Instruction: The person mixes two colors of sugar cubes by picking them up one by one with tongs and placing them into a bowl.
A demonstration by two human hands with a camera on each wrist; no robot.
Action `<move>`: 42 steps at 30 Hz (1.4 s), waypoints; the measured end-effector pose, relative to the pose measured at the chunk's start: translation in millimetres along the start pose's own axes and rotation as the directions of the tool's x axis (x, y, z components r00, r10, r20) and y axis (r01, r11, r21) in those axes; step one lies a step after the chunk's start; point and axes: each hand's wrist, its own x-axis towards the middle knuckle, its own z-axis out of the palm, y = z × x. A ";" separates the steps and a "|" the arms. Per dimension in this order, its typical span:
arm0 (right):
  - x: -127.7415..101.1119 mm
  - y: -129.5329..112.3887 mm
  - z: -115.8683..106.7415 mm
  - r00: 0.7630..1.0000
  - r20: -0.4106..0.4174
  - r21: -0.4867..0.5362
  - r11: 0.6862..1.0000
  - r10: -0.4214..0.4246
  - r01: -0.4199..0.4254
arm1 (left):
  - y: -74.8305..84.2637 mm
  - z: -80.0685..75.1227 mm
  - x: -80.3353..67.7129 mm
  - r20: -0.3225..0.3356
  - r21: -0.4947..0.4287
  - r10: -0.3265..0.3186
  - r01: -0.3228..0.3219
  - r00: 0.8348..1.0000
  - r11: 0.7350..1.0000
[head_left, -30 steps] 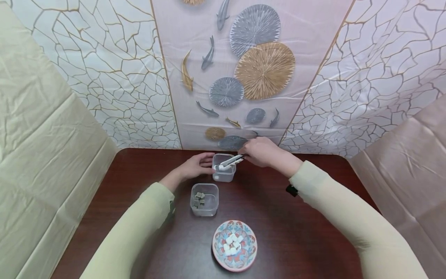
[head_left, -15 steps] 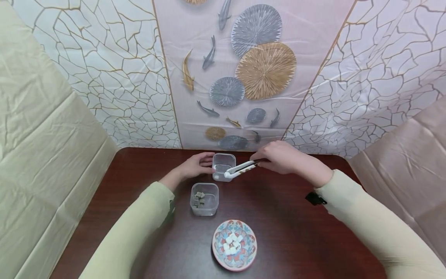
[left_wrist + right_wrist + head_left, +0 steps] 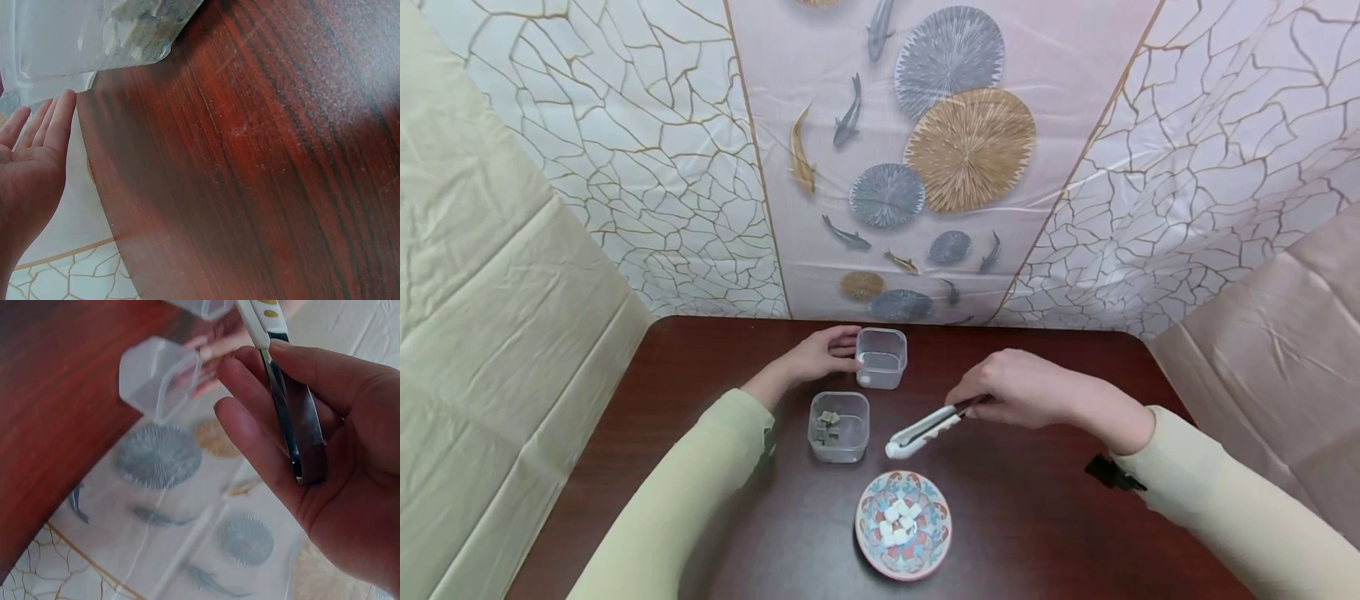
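My right hand (image 3: 1000,393) grips black-handled tongs (image 3: 928,427), thumb and fingers pressed round the arms (image 3: 289,419). The white tips (image 3: 898,450) hang just right of a clear tub of dark cubes (image 3: 838,427) and above a patterned bowl (image 3: 871,510) of white cubes (image 3: 897,525). Whether the tips pinch anything I cannot tell. My left hand (image 3: 823,354) rests with straight fingers (image 3: 53,122) against the left side of a second clear tub (image 3: 881,358) farther back. That tub (image 3: 159,378) looks nearly empty.
All of this sits on a dark red wooden table (image 3: 1015,517). A patterned backdrop (image 3: 925,167) stands right behind the table's far edge, with cloth walls on the left and right. A black wrist strap (image 3: 1112,475) shows on my right sleeve.
My right hand has carried the tongs out of the far tub, toward me and rightward, down to beside the dark-cube tub above the bowl. The left hand stayed at the far tub.
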 end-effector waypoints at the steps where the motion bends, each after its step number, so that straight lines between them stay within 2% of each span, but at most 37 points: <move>1: -0.1 -3.2 2.0 1.000 0.012 0.010 1.000 -0.007 0.007 | 0.0 -0.5 0.0 0.000 -0.007 0.000 0.000 1.000 1.000; 7: 0.2 -18.3 12.9 0.996 0.083 0.056 0.998 -0.032 0.028 | -2.3 -2.1 1.8 0.011 -0.039 0.021 -0.020 1.000 0.999; 17: 3.1 -38.2 19.5 0.982 0.175 0.010 0.997 -0.075 0.074 | -2.0 -2.8 2.2 0.011 -0.070 0.024 -0.023 1.000 0.997; 21: 3.5 -39.5 20.7 0.981 0.186 0.010 0.998 -0.055 0.054 | -2.7 -2.5 3.1 0.012 -0.061 0.014 -0.013 1.000 0.998; 32: 1.9 -19.0 8.3 0.992 0.120 0.041 0.998 0.039 -0.045 | 0.4 -2.5 1.0 0.005 0.003 -0.010 0.010 1.000 1.000; 42: 14.3 11.9 -13.7 0.994 -0.028 -0.082 0.991 0.106 -0.108 | -1.0 -0.8 1.3 0.003 0.003 -0.006 0.005 1.000 1.000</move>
